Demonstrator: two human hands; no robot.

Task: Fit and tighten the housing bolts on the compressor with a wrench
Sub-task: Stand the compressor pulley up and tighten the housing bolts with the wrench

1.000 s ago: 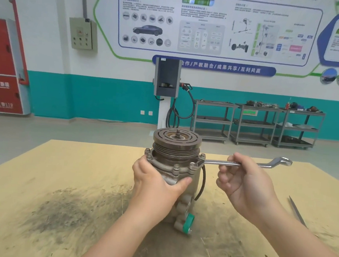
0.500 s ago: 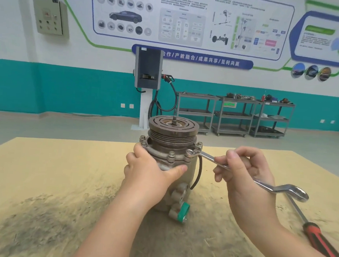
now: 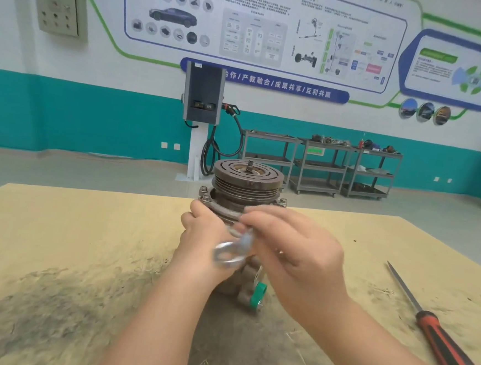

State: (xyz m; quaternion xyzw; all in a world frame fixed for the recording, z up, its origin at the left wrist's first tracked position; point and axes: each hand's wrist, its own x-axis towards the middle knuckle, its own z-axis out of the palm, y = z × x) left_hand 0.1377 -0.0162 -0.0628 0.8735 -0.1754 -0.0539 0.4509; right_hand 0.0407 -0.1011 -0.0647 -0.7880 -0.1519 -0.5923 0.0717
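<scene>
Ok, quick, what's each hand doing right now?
Left hand: grips the compressor.
Right hand: holds the wrench, blurred.

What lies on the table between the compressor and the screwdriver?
In the head view, only the right hand and forearm cross it; the table between compressor and screwdriver is otherwise bare.

A single wide-angle view comes from a camera worn on the person's head, facing forward and slightly down. It sits close over the worktop [image 3: 57, 225], so the two forearms enter from the bottom edge and the hands meet near the centre. Beyond the worktop's far edge it takes in the floor, the teal-and-white wall [image 3: 66, 111] and its posters, bowed by the lens.
</scene>
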